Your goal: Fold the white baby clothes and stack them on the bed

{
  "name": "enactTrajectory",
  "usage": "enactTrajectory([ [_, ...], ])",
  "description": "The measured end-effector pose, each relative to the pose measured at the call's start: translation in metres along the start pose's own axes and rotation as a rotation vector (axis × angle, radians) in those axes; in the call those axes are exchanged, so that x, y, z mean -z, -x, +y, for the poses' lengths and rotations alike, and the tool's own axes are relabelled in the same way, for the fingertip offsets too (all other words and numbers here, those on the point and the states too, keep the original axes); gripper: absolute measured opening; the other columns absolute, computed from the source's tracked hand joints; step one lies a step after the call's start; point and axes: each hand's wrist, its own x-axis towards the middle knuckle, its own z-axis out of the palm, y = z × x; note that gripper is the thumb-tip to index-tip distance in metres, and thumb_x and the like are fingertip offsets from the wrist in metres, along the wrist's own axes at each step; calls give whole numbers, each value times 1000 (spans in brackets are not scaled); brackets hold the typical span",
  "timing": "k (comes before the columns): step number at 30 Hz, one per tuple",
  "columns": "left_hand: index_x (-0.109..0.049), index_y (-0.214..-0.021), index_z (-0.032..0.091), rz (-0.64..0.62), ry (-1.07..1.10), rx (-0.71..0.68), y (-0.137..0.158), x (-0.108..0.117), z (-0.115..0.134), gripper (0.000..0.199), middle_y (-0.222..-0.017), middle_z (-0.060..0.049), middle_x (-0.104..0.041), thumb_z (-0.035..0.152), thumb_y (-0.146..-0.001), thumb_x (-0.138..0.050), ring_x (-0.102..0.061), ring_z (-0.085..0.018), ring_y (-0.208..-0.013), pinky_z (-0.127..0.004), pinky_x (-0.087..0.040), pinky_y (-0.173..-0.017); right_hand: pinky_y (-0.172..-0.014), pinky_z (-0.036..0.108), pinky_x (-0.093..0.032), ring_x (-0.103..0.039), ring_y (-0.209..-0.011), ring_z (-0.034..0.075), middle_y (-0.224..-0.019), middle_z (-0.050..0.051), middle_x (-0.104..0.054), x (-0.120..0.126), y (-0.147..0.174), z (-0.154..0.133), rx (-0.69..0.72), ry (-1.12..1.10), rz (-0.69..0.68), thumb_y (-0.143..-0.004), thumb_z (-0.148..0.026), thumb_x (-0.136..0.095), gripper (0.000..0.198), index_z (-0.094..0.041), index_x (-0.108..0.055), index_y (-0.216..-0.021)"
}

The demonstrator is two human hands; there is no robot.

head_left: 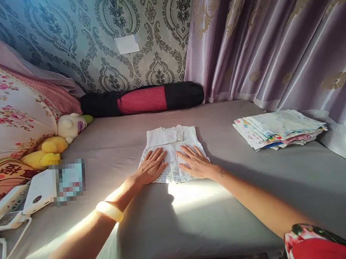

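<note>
The left hand (151, 165) and right hand (195, 162) lay flat, fingers spread, gripping nothing, pressing the folded white baby garment (172, 152) on the bed (195, 213) beneath them. Uneven pressure would likely drag the fold askew.

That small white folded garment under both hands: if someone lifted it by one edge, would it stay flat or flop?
The small white folded garment looks like thin soft cloth, so it would probably droop and unfold. It likely weighs little. Both hands, left and right, lie flat on it, and it might slide on the smooth grey sheet.
</note>
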Motion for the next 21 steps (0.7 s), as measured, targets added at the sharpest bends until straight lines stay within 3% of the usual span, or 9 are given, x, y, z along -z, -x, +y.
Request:
enactTrajectory([
  [9, -38, -147, 14, 74, 36, 20, 2, 0, -1, 59, -155, -16, -36, 48, -101, -24, -29, -27, -145, -47, -21, -119, -121, 47, -7, -11, -149, 25, -161, 9, -19, 7, 1, 2, -9, -106, -19, -99, -48, -39, 59, -21, -35, -151],
  [14, -35, -146, 14, 198, 128, 111, 23, 6, -15, 60, -150, -19, -39, 47, -96, -37, -37, -33, -139, -50, -34, -111, -116, 42, -29, -37, -139, 26, -152, 9, -40, 20, 20, 15, -48, -355, 44, -91, -32, -52, 53, -21, -48, -143],
  [18, -43, -137, 13, 245, 212, 290, 40, 14, -26, 57, -122, -17, -58, 44, -89, -44, -54, -31, -116, -48, -45, -98, -99, 38, -47, -60, -115, 25, -129, 12, -61, 28, 33, 27, -273, -451, 223, -89, -21, -51, 39, -17, -60, -128],
  [21, -50, -128, 13, 213, 308, 482, 46, 22, -29, 56, -99, -12, -65, 45, -82, -48, -61, -28, -97, -43, -49, -86, -87, 33, -50, -66, -97, 22, -110, 12, -70, 33, 38, 32, -492, -451, 258, -90, -16, -50, 32, -12, -62, -119],
])
